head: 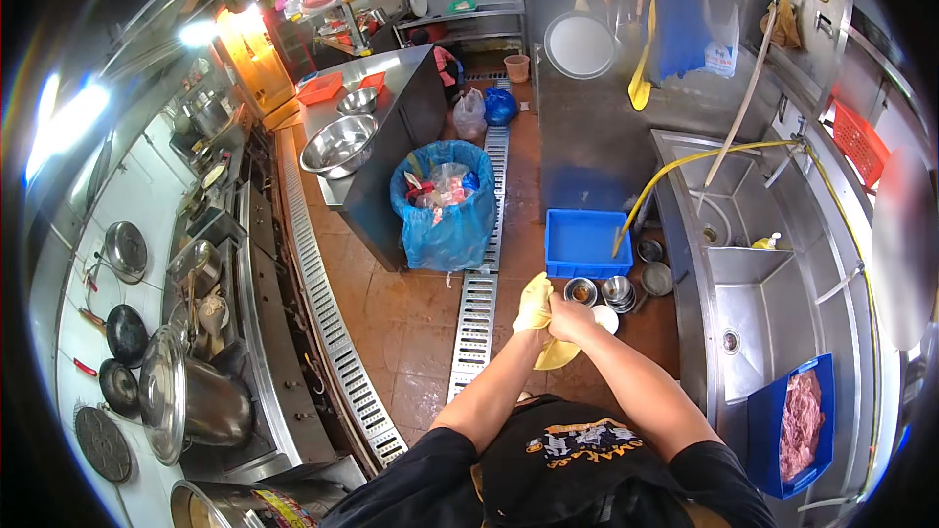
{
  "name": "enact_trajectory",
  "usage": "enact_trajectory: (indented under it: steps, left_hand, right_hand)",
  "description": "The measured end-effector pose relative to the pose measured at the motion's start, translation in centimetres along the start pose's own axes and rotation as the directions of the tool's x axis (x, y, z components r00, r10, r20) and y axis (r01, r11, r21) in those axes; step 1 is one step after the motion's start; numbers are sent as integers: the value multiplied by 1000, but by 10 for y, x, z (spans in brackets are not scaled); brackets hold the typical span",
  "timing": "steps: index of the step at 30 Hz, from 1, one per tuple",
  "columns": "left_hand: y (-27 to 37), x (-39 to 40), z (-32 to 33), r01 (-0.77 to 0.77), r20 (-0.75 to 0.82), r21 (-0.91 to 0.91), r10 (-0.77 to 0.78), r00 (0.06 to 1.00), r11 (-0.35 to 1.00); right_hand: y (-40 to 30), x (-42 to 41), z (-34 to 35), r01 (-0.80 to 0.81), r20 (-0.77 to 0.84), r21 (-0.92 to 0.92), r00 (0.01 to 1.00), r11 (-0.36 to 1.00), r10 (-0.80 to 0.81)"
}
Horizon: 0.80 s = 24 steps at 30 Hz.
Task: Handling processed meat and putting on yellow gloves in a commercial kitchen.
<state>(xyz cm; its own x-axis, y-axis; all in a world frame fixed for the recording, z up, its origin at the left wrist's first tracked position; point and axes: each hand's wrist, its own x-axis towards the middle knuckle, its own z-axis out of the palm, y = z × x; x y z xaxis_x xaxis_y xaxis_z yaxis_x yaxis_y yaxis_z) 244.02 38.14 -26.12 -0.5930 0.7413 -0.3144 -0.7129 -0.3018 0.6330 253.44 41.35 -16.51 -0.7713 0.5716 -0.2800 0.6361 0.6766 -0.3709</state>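
My left hand [533, 304] is wrapped in a pale yellow cloth or glove; which of the two I cannot tell, and its fingers are hidden. Against it, at wrist height, my bare right hand [570, 319] is closed on yellow material [557, 354] that hangs below both hands. Beyond them on the tiled floor stand a blue plastic basin [587, 235], a metal bowl with brown residue [580, 292] and stacked metal bowls [618, 292]. A white bowl [605, 318] shows partly behind my right forearm.
A steel double sink [763, 308] stands at right, with a yellow hose [682, 160] and a blue crate of raw meat [803, 425]. Ahead left is a lined rubbish bin [444, 235] beside a floor drain grate [475, 323]. A person [446, 66] crouches behind the steel counter [400, 99].
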Motion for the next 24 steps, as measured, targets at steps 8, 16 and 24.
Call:
enact_trajectory:
  steps: [8,16,24]
  left_hand:
    - [63,23,-21,128,227,-310,-57,972,942]
    - [104,8,43,65,176,-204,-28,984,977]
    - [129,20,85,272,472,-774,235,849,573]
  right_hand:
    - [-51,-20,-6,348,-80,-88,932,933,-355]
    - [-51,-10,-6,309,-472,180,860,934,-193]
    - [-53,1,-23,279,-607,422,794,863,40]
